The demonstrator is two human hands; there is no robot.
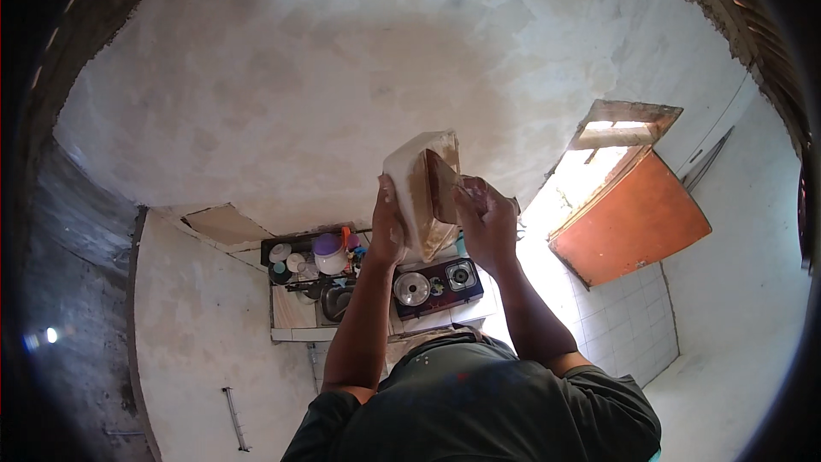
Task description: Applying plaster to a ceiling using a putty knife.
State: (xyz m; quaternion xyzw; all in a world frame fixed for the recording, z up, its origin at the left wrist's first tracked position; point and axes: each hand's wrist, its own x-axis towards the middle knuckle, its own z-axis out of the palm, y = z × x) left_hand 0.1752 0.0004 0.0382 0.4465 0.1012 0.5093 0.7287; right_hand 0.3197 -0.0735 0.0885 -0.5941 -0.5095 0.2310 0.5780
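Both my arms reach up in the middle of the head view. My left hand [389,227] grips the left side of a whitish, smeared, box-shaped container [409,192], which is tilted. My right hand [490,222] is closed on a flat reddish-brown scraper [440,184], its blade against the container's right side or opening; I cannot tell which. Pale residue marks the right fingers. The inside of the container is mostly hidden.
A patchy plastered wall [316,94] rises ahead. Below are a two-burner gas stove [438,289] with a metal lid, a sink [335,301], and a rack of dishes with a purple-lidded tub [327,248]. An orange door [633,222] stands at right beside a bright opening.
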